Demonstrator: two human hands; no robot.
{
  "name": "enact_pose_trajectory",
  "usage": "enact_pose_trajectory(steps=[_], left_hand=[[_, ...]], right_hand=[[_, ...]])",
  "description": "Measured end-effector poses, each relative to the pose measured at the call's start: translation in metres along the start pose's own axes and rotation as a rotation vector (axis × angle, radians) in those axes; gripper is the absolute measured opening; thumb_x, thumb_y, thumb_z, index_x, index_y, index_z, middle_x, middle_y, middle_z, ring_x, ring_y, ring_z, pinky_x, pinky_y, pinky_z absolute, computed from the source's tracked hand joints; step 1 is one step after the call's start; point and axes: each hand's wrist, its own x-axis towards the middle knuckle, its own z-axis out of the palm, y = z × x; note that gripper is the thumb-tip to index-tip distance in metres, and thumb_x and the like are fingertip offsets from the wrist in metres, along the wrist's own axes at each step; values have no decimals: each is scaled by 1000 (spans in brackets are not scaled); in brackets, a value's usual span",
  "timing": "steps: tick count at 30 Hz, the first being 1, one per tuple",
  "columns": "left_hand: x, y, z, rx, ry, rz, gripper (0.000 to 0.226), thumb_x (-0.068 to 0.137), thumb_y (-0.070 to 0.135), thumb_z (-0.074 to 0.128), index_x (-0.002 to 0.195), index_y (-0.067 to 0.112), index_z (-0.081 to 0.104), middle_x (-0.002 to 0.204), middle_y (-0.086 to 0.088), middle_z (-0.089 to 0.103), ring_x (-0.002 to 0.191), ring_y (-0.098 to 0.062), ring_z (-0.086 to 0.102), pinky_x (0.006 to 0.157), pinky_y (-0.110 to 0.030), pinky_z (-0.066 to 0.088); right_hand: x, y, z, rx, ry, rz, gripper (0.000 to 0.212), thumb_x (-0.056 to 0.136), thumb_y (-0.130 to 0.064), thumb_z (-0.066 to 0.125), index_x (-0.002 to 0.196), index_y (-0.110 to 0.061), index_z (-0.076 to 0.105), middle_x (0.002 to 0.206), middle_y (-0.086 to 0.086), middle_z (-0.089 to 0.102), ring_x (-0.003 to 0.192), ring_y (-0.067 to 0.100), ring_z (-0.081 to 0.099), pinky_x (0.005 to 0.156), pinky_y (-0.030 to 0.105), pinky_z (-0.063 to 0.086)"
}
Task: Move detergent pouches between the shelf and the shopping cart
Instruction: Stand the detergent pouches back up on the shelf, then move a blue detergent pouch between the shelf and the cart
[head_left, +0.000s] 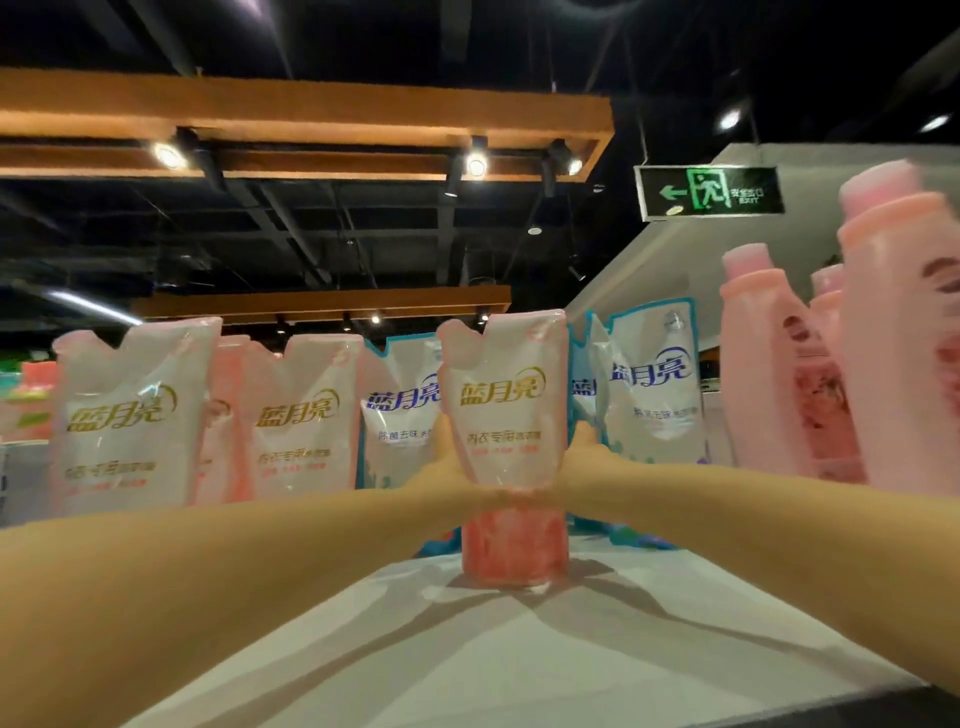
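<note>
**Step in hand: handling one pouch at the shelf**

Position. The pouch (501, 415) stands upright with its pink base on the white top of the shelf (519, 665), in front of the stocked row. The shopping cart is not in view. Whether the pouch is being set down or lifted off cannot be told.

Grip. The left hand (441, 470) clasps the left edge of the pouch and the right hand (584, 452) clasps its right edge, both at the narrow waist above the base. One thumb shows on each side, laid against the film. The fingers lie behind the pouch and are hidden, so how far they wrap round cannot be told.

Surroundings. Left of the pouch stand pink pouches (135, 410). Close behind it, on both sides, stand blue pouches (654, 384). Further right of it stand pink bottles (779, 374).

Procedure (judgement):
1. Apply even pressure from both sides. The pouch is probably soft and liquid-filled, and a hard squeeze at the waist is likely to fold it.
2. If setting down, seat the base flat, confirm that the pouch stands, then draw both hands outward together.
3. If lifting, raise it straight up before pulling it back, to avoid toppling the blue pouches behind it.
4. For carrying, move one hand under the base.
</note>
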Motion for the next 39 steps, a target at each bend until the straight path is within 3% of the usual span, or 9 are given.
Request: enact_pose_trajectory(steps=[2, 6, 11, 18, 21, 25, 30, 34, 39], left_hand=[[5, -1, 5, -27, 25, -24, 126, 70, 15, 80, 145, 28, -21, 143, -3, 41, 121, -22, 48, 99, -37, 44], [4, -2, 6, -46, 53, -48, 121, 74, 16, 77, 146, 30, -19, 139, -3, 45, 109, -18, 51, 85, -29, 46], [-18, -5, -15, -1, 90, -52, 121, 74, 24, 77, 145, 32, -20, 137, 1, 46, 94, -11, 48, 71, -23, 46], [-55, -23, -69, 69, 213, -90, 120, 75, 27, 75, 142, 37, -24, 124, 2, 51, 70, -4, 51, 60, -27, 52], [-66, -37, -94, 100, 243, -109, 118, 78, 29, 73, 141, 36, -27, 132, 2, 51, 80, -8, 55, 71, -27, 52], [-73, -48, -120, 246, 296, -144, 111, 84, 35, 66, 142, 25, -29, 146, -2, 36, 67, -3, 45, 59, -17, 42], [-75, -54, -138, 499, 255, -101, 102, 85, 35, 64, 147, 25, -17, 148, -6, 32, 111, -21, 55, 92, -34, 50], [-86, -55, -145, 704, 169, 33, 100, 86, 39, 61, 144, 33, -21, 158, -3, -6, 142, -29, 19, 111, -44, 29], [-92, -68, -159, 1167, 98, 231, 76, 94, 36, 46, 148, 30, -8, 155, -1, -23, 144, -20, -14, 116, -40, 3]], right_hand=[[6, 3, 4, 100, -74, 75, 95, 79, -42, 69, 148, -10, 11, 143, 14, 35, 124, 32, 46, 101, 43, 44], [-3, 0, 12, 161, -186, 107, 71, 84, -41, 66, 139, -11, 33, 122, 8, 56, 105, 21, 60, 84, 32, 55], [-21, -13, 12, 299, -271, 15, 14, 84, -18, 69, 88, -18, 55, 86, 3, 71, 85, 18, 68, 77, 32, 58], [-36, -53, 37, 445, -411, -153, 21, 80, -10, 73, 81, -27, 60, 69, -3, 74, 70, 15, 71, 70, 32, 60], [-38, -79, 55, 451, -397, -193, 22, 78, -9, 74, 80, -26, 60, 69, 0, 74, 67, 17, 71, 65, 32, 60], [-40, -106, 78, 474, -398, -201, 18, 79, -11, 74, 79, -24, 61, 65, 3, 72, 55, 14, 67, 57, 28, 59], [-38, -123, 95, 452, -392, -159, 16, 82, -15, 72, 80, -25, 59, 75, 3, 71, 52, 11, 64, 60, 27, 59], [-36, -131, 99, 403, -378, -138, 15, 86, -17, 68, 78, -19, 56, 58, 1, 66, 48, 8, 62, 54, 22, 57], [-35, -142, 112, 429, -399, -101, 8, 88, -16, 64, 87, -10, 59, 76, 12, 68, 70, 21, 65, 78, 35, 58]])
